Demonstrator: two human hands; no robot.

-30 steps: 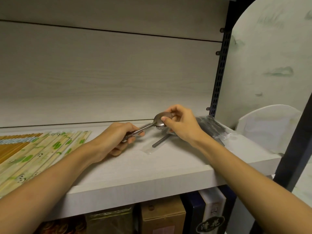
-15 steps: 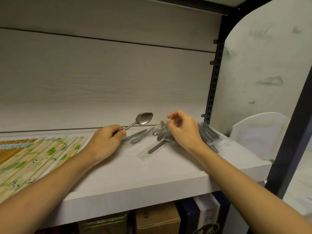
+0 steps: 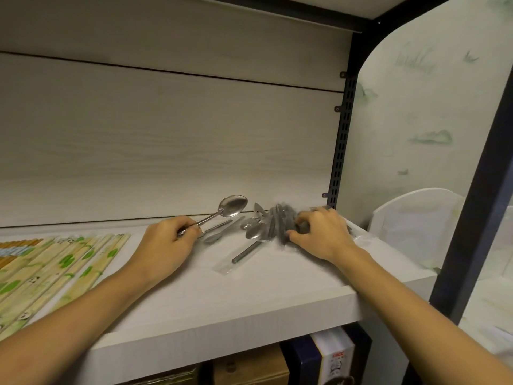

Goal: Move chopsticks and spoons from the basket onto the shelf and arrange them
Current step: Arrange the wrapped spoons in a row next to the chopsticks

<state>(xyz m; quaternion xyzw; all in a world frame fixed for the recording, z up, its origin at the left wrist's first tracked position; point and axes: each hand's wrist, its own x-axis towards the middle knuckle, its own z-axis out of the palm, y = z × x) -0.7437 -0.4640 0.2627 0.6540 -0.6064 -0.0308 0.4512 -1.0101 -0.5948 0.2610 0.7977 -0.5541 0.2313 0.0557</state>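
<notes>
hands work a white shelf (image 3: 249, 295) where cutlery is being laid out. left hand (image 3: 163, 245) curls round the thin handle of a spoon (image 3: 231, 207), its bowl raised off the board and tipped toward the back panel. right hand (image 3: 322, 234) presses down on a blurred pile (image 3: 277, 223) of grey spoons in clear wrap, fingers bent over the bundle and seeming to grip it, though motion blur hides the exact hold. two loose spoons (image 3: 219, 232) lie flat just beside the left hand, and one wrapped spoon (image 3: 247, 250) sticks out of the pile toward the front edge. chopsticks (image 3: 63, 262), in pale paper sleeves printed with green leaves and pandas, lie in a tidy row at the left, well apart from the spoons. no basket is in view.

the spoons look like polished steel: stiff, light, smooth and likely slippery, more so inside film that can slide over the metal. best taken by the narrow handle, near the middle, pinched between thumb and fingers; the rounded bowl gives little purchase. a gathered bundle may fan out or shed a piece if squeezed at one end. the shelf shows a matt wood grain; boxes (image 3: 249, 368) stand below it.
</notes>
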